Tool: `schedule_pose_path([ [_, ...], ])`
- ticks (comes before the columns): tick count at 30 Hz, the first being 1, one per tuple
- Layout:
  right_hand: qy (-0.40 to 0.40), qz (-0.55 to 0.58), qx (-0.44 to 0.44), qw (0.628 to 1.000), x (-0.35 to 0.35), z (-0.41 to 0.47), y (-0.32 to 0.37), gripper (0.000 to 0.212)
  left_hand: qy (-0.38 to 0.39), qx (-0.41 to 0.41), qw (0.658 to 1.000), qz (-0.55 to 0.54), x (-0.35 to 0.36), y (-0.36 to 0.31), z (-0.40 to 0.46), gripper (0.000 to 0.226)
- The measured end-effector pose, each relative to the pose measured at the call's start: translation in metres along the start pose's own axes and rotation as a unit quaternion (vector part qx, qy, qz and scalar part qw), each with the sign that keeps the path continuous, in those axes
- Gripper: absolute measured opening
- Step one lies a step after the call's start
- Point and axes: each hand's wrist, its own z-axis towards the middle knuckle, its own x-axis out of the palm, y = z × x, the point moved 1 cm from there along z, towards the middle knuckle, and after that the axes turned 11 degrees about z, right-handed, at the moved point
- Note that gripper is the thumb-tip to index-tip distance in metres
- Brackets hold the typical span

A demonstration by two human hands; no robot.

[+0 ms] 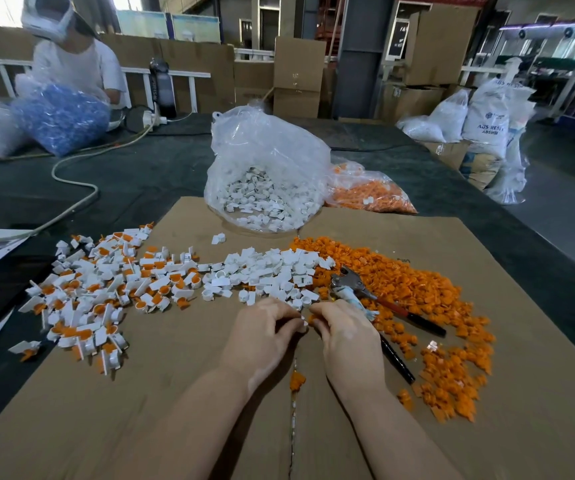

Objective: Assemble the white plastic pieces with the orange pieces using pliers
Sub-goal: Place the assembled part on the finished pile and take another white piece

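- Both forearms enter from the bottom edge, meeting at frame centre over flat brown cardboard.
- Left hand: fingers curled, tips pinching a small white piece at centre.
- Right hand: fingers curled, pinching a small orange piece right against the white one; the two pieces touch between the fingertips.
- Pliers lie on the cardboard just right of and behind the right hand, partly under it; grey metal head, dark handles with a red section, one handle running toward lower right.
- Loose white pieces pile just above the hands, centre; matte hard plastic, ring with a flat tab.
- Loose orange pieces pile right of centre, spreading to lower right; small, chunky, bright.
- Assembled white-and-orange pieces scattered at left, well apart from the hands.
- Clear crinkly bag of white pieces upper centre; bag of orange pieces beside it on the right.
- Another person upper left with a bag of blue pieces.
- Pale cable snakes over the dark tabletop at left.
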Motion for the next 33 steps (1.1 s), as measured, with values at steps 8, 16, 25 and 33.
schedule_pose_path([
  [8, 0.011, 0.031, 0.063, 0.997, 0.0001, -0.0004, 0.0005, 0.006, 0.036, -0.060, 0.995, -0.065, 0.0011, 0.0055, 0.0010, 0.026],
  [16, 0.014, 0.047, 0.040, 0.998, 0.0001, 0.0001, 0.0031, 0.009, 0.037, -0.114, 0.975, -0.189, -0.0047, 0.0044, 0.0014, 0.007],
  [25, 0.014, 0.022, 0.018, 0.999, -0.0011, 0.0001, 0.0061, 0.021, 0.067, -0.125, 0.962, -0.233, -0.0048, 0.0042, 0.0000, 0.005],
  [33, 0.040, 0.013, -0.021, 0.999, 0.0007, 0.0011, 0.0079, 0.028, 0.084, -0.118, 0.956, -0.257, -0.0082, 0.0013, -0.0031, 0.007],
])
